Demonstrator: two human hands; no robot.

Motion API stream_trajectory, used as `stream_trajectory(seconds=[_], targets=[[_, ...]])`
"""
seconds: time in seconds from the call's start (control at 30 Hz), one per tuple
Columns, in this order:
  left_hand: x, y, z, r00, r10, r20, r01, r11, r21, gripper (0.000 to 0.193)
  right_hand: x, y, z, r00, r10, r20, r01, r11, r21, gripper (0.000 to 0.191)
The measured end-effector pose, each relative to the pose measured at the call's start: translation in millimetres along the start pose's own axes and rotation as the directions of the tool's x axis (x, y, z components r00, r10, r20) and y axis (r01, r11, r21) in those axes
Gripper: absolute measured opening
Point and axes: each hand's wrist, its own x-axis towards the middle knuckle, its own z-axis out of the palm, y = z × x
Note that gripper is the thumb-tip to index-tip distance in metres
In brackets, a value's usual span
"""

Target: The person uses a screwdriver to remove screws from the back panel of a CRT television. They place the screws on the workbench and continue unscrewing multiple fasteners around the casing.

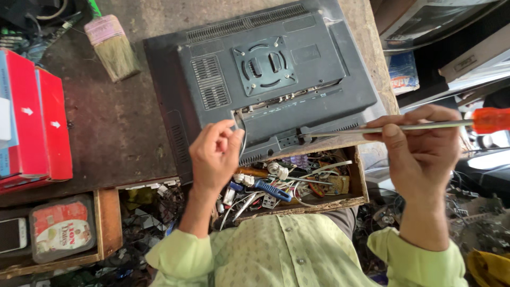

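Observation:
A dark grey flat monitor (pixel 297 64) lies face down on the worn workbench (pixel 117 122), its back cover and round mount plate upward. My left hand (pixel 215 154) pinches a thin grey cable (pixel 241 127) at the monitor's lower edge. My right hand (pixel 419 154) grips the long metal shaft of a screwdriver (pixel 425 126) with an orange handle. The tip rests at the monitor's bottom edge near its middle.
An open wooden drawer (pixel 297 186) under the bench edge holds several tools, wires and small parts. Red boxes (pixel 34 122) stand at the left, a brush (pixel 114 50) at the top left. A phone (pixel 11 235) and a flat tin (pixel 62 226) lie in another drawer.

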Motion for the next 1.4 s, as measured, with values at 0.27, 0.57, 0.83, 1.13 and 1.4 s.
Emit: stream_trajectory(seconds=[0.27, 0.57, 0.83, 1.13, 1.4], targets=[[-5, -18, 3, 0.996, -0.026, -0.091, 0.023, 0.999, -0.026, 0.013, 14, -14, -2, 0.969, 0.072, 0.238, 0.098, 0.768, -0.632, 0.015], [-5, -16, 2, 0.996, -0.065, -0.068, 0.060, 0.996, -0.070, 0.014, 28, 2, 21, 0.934, 0.052, 0.352, 0.188, 0.768, -0.612, 0.017], [-5, -15, 2, 0.996, -0.066, -0.062, 0.061, 0.995, -0.077, 0.013, 34, -5, 26, 0.922, 0.079, 0.380, 0.211, 0.720, -0.661, 0.017], [-4, -12, 3, 0.996, -0.073, -0.046, 0.070, 0.996, -0.062, 0.013, 38, -4, 23, 0.894, 0.074, 0.442, 0.226, 0.778, -0.587, 0.021], [-4, -11, 5, 0.995, -0.092, -0.043, 0.090, 0.995, -0.037, 0.012, 33, 7, 26, 0.834, -0.040, 0.550, 0.298, 0.872, -0.389, 0.022]])
